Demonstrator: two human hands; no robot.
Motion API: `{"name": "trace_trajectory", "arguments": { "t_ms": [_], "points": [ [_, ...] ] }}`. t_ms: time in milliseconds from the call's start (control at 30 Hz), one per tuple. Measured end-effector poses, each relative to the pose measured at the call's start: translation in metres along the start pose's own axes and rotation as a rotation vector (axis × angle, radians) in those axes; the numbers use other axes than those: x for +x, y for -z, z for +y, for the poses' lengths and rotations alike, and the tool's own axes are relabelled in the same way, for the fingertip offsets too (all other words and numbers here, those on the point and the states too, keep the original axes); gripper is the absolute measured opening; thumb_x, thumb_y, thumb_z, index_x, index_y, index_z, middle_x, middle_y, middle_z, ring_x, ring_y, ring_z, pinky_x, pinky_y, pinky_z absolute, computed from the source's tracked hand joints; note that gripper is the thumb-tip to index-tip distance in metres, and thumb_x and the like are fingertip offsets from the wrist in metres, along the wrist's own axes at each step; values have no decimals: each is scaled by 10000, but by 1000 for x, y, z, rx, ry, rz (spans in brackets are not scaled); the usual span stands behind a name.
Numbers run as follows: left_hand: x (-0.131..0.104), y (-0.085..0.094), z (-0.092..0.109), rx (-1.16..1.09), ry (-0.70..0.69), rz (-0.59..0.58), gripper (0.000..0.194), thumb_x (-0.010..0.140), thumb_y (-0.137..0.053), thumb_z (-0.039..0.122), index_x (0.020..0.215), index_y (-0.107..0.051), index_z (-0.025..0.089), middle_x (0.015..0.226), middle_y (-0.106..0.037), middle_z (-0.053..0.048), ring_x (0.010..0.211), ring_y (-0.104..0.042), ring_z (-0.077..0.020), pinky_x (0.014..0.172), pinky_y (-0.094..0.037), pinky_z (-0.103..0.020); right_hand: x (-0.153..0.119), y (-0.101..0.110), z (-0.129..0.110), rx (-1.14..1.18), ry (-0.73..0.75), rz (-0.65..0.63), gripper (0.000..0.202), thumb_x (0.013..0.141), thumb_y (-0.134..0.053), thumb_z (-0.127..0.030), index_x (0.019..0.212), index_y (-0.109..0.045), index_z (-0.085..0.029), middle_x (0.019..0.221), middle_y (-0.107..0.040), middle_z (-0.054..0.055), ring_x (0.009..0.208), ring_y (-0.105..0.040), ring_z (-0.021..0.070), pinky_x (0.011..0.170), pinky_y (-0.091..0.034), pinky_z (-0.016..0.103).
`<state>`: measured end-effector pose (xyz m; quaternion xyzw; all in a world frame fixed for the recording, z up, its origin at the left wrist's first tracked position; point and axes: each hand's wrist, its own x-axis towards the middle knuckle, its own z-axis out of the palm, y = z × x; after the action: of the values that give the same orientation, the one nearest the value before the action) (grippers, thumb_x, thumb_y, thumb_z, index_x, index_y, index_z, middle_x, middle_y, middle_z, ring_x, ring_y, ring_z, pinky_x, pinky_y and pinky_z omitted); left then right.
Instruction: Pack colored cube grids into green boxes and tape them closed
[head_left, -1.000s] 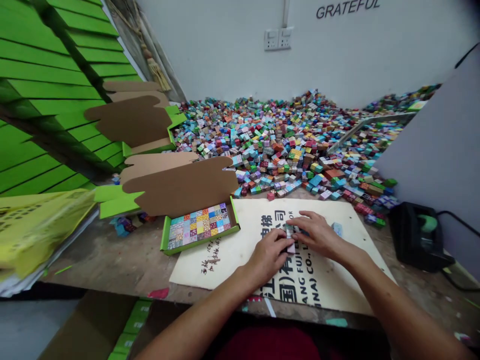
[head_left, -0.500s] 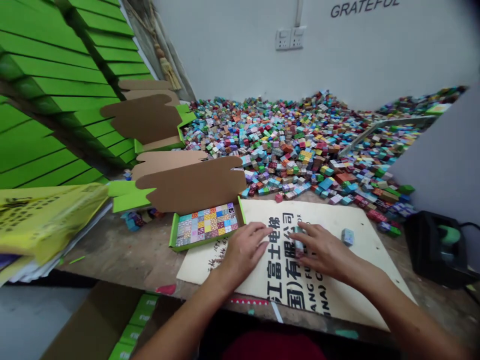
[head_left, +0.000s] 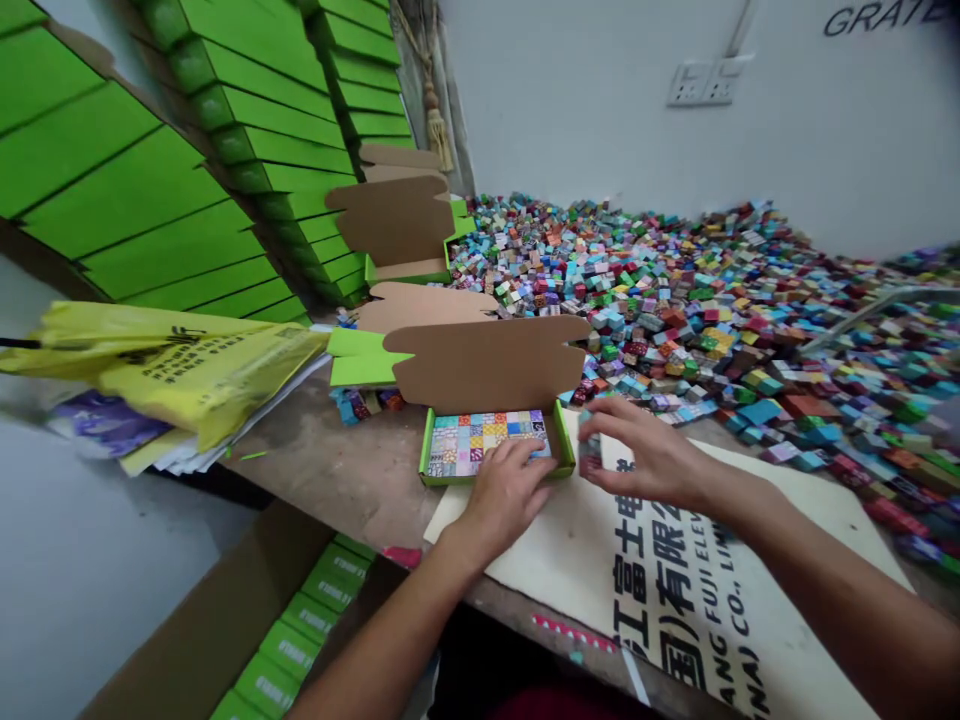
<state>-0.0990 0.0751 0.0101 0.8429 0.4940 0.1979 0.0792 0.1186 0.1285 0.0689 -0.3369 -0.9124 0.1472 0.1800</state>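
Observation:
A small green cardboard box (head_left: 424, 445) stands with its brown lid (head_left: 487, 362) raised. Packed rows of small patterned blocks (head_left: 457, 440) fill most of it, with a gap along the right side. My left hand (head_left: 506, 492) lies over the box's front edge, fingers stretched onto the blocks. Just outside the right wall, my right hand (head_left: 652, 455) pinches a short row of small blocks (head_left: 589, 440) between thumb and fingers. Those fingers partly hide the row. Beneath both hands is a cream board (head_left: 555, 560) printed with black characters.
A wide heap of loose coloured blocks (head_left: 645, 290) spreads behind, up to the wall. Another open box (head_left: 409, 235) stands farther back. Stacked green boxes (head_left: 255, 120) rise at the left, beside a yellow bag (head_left: 202, 370) on papers. More green boxes (head_left: 300, 620) sit below the table edge.
The view has turned left. My right hand has carried the row of blocks from the board to the box's right side. My left hand has moved from the board onto the packed blocks.

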Motion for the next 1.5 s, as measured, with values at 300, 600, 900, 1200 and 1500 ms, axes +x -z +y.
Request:
{"name": "trace_trajectory", "arguments": {
  "t_ms": [300,600,900,1200,1500],
  "points": [
    [-1,-1,-17,61,-27,-93,224,867,-548,216,1083,-581,263,1133,-602,-18,1126,-475,-228,909,-381,-395,67,-43,15,-349,119,-233,330,632,-630,-233,949,-634,-142,1058,-514,149,933,-506,264,808,-404,362],
    [-5,-9,-18,-4,11,-56,279,875,-530,170,1125,-567,287,1163,-596,3,1156,-455,-211,942,-348,-384,83,-41,-2,-526,161,-433,344,653,-636,-333,929,-662,-130,911,-562,163,844,-503,279,761,-380,380],
    [-6,-7,-18,0,14,-66,282,858,-532,134,1093,-584,281,1190,-593,-4,1171,-447,-214,951,-352,-389,82,-46,2,-482,139,-473,295,686,-673,-372,909,-646,-180,875,-625,113,878,-511,259,768,-361,350],
    [-7,-8,-17,-7,17,-41,316,872,-496,123,1133,-570,285,1174,-603,-10,1176,-454,-210,962,-368,-400,80,-39,6,-420,5,-444,192,795,-550,-233,966,-625,-189,909,-638,116,906,-541,241,753,-382,322],
    [2,1,-19,48,2,-103,332,813,-609,218,1140,-576,262,1248,-577,-27,1171,-488,-246,974,-381,-419,30,-50,3,-292,-105,32,212,878,-438,-184,1001,-610,-195,1057,-644,72,1043,-505,214,896,-368,325]
  ]
}}
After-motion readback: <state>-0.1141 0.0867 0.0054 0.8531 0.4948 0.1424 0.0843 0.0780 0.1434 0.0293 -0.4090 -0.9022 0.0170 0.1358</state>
